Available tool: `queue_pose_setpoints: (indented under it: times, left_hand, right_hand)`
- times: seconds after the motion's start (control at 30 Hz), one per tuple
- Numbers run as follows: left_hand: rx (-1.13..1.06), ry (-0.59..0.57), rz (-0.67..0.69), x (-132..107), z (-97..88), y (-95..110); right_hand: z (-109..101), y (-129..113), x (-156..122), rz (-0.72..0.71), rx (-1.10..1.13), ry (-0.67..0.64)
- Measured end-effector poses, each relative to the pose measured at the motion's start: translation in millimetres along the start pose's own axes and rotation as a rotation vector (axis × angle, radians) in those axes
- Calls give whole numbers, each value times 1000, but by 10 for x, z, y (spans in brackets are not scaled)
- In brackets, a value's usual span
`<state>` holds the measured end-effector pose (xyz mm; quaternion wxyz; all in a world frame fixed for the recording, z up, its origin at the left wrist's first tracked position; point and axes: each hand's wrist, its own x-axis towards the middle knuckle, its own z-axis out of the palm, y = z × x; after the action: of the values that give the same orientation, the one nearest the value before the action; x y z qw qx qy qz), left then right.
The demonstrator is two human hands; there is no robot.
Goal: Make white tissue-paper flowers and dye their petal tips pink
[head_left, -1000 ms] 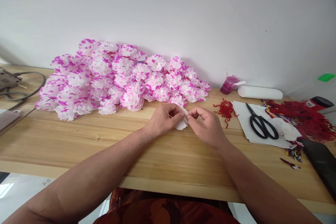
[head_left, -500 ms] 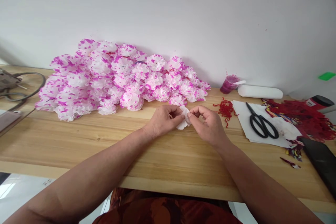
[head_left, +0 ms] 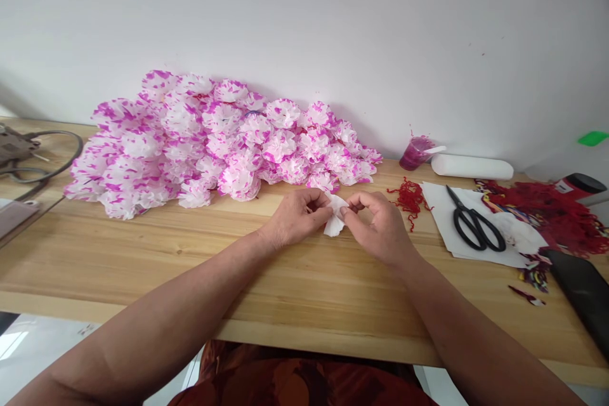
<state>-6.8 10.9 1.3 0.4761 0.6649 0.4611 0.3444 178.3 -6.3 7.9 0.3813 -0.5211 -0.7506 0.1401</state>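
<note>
A small crumpled piece of white tissue paper [head_left: 335,223] is pinched between my two hands, just above the wooden table [head_left: 157,260]. My left hand [head_left: 304,214] grips its left side with thumb and fingers. On the other side, my right hand [head_left: 375,223] pinches the tissue with thumb and forefinger, the remaining fingers curled. Behind my hands lies a large heap of white tissue-paper flowers [head_left: 238,174] with magenta-stained edges, piled against the wall. The fingertips cover part of the tissue.
Red yarn scraps [head_left: 410,200] lie right of my hands, then black-handled scissors [head_left: 476,222] on white paper [head_left: 440,216]. Behind stand a cup of magenta dye [head_left: 413,153] and a white roll [head_left: 471,167]. More red yarn [head_left: 552,206] and a black phone-like object [head_left: 580,292] are far right.
The tissue has opened slightly between my fingertips, and its lower edge hangs a little lower. My hands have barely shifted; everything else stays in place.
</note>
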Motion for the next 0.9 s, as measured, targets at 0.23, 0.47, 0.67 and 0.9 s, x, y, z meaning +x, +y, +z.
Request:
queue_pose_setpoints:
  times: [0.23,0.47,0.67,0.9]
  left_hand:
    - [16,-14,-15,8,-11,-4]
    - [110,28,-13,5,-8,-4]
    - [108,29,-21,2,18,2]
    - [93,56,17,3,34,-39]
  right_hand:
    - [19,2,-6,-24,-25,-2]
    - [39,16,-6,1,11,4]
    - [48,5,-17,-21,22,-1]
    - [66,46,-24,15,-44,77]
